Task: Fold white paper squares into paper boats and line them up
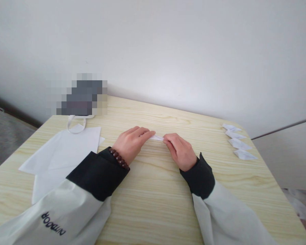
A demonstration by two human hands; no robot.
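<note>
A small piece of folded white paper [158, 137] is stretched between my two hands, low over the middle of the table. My left hand [132, 143], with a dark bead bracelet at the wrist, has its fingers closed on the paper's left end. The thumb and fingers of my right hand [180, 149] pinch the right end. Only a narrow strip shows between the fingertips; the rest of the paper is hidden by the hands.
Several folded white paper pieces [239, 143] lie in a row near the right edge of the wooden table [153, 204]. White sheets [68, 149] overlap left of my left arm. Behind them stands a blurred dark object [81, 95] with a white loop. A wall borders the back.
</note>
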